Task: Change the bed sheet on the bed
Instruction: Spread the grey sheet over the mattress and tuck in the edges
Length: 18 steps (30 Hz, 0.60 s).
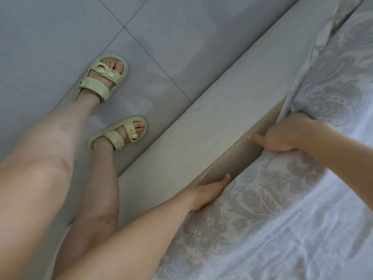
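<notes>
We list: left hand fingers straight against bed sheet; right hand fingers grip it. Its edge follows bed frame diagonally.

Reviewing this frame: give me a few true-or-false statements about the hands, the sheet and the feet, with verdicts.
1. Both hands are at the edge of the patterned bed sheet, next to the bed frame. True.
2. The right hand hangs free, away from the bed. False: the right hand curls its grip over the sheet's edge, thumb sticking out.
3. The left hand lies with straight fingers along the gap beside the frame. True.
4. The person is barefoot. False: both feet wear pale sandals.
</notes>
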Each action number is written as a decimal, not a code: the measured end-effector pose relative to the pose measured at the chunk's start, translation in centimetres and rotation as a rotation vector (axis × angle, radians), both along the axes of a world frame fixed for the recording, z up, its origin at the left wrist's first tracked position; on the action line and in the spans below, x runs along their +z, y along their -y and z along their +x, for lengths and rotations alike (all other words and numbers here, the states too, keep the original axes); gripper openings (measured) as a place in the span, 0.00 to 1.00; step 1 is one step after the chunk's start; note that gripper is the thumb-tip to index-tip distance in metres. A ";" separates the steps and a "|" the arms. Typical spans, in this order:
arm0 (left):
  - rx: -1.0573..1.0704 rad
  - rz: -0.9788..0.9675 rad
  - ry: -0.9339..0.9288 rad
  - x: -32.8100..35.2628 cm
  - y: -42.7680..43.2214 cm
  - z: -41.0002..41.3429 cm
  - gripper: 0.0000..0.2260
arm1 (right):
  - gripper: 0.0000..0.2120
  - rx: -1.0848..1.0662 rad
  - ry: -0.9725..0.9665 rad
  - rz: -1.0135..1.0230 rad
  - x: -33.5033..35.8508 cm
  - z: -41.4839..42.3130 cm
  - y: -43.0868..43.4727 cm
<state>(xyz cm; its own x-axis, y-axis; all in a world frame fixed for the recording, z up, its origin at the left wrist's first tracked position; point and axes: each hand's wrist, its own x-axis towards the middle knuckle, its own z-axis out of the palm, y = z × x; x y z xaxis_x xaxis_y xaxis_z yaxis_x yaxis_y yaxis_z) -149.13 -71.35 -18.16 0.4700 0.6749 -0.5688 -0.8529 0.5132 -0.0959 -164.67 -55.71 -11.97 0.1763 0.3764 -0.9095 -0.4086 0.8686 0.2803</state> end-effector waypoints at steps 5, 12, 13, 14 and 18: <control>0.090 -0.098 0.077 -0.6 2.2 -2.6 0.42 | 0.43 0.107 -0.049 -0.153 1.1 0.2 -1.0; -0.169 -0.145 -0.278 1.8 9.4 -2.7 0.39 | 0.49 -0.008 -0.127 -0.019 -1.1 -0.1 -1.3; -0.166 -0.151 -0.219 2.4 9.5 -1.7 0.38 | 0.48 -0.020 -0.126 -0.022 -1.0 -0.1 -1.4; -0.133 -0.156 -0.147 2.9 9.4 -0.8 0.37 | 0.48 -0.035 -0.130 -0.024 -0.8 0.0 -1.5; -0.060 -0.233 0.013 4.2 7.4 0.6 0.36 | 0.47 -0.096 -0.165 -0.026 -0.4 -0.2 -1.4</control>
